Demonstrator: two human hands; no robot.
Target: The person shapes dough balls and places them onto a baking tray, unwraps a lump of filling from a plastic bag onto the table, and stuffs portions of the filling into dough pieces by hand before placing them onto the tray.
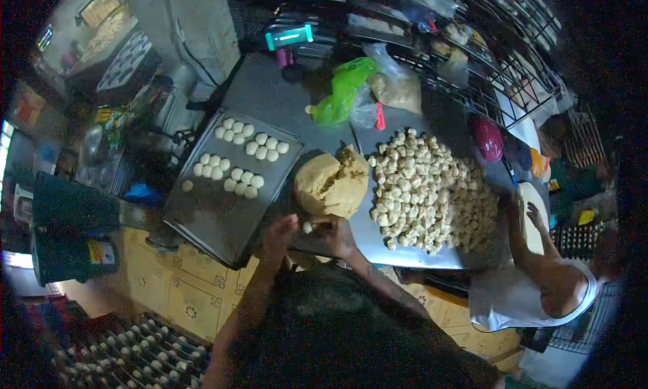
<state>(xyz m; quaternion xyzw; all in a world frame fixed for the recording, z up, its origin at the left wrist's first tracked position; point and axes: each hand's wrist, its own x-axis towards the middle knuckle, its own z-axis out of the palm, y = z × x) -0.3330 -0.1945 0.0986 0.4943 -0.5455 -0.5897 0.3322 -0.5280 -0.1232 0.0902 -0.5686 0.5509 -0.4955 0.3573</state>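
My left hand (281, 232) is raised at the table's front edge, its fingers stretched upward and holding nothing that I can see. Across from it, my right hand (334, 234) is closed, with a small white dough piece (308, 227) at its fingertips. Just beyond both hands rests a big tan lump of dough or filling (327, 186), its top broken and crumbly. On the left is a dark metal tray (209, 217) with round white dough balls (211, 165) in clusters and one lone ball. A wide heap of small pale dough pieces (412, 193) spreads to the right.
Green and clear plastic bags (347, 89) and a bag of tan powder (397, 93) lie at the back. A phone on a stand (289, 37) faces forward. At right, a co-worker in a white shirt (533, 294) reaches over the table. Loaded racks (135, 355) stand lower left.
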